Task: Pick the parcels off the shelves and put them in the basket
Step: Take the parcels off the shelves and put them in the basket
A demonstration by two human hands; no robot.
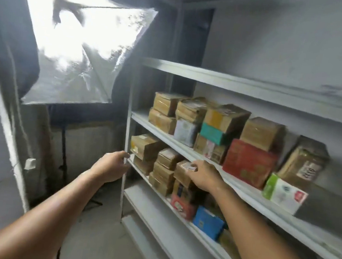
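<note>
1. Step in hand: taking one brown parcel (182, 172) from the top of a stack at lower centre of the frame, on the second shelf from the bottom.
2. Right hand (205, 176): laid over the top and right side of that parcel, fingers curled onto it. Depth of grip blurred.
3. Left hand (114, 165): wrapped round the white upright (128, 124) of the shelves (257, 88), just left of the stack. Carries no parcel.
4. Lift straight up first, then draw toward the body. Avoids dragging the dark box (182, 190) and red packet (182, 205) beneath it off the shelf.
5. Keep the lift low. Shelf board above sits close over the stack.
6. Keep clear of the neighbouring stack (164, 167), which stands just beside the parcel on its left.
7. Release the upright and support the underside if the load proves heavy.
8. Basket not in view. Locate before turning away.
9. Appearance of the parcel: small, box-shaped, brown cardboard, with a white label at the upper front corner near the thumb. Judged rigid and light enough for one hand.
10. Remaining parcels (250, 160): many, stacked on the shelf above, centre right of the frame.
</note>
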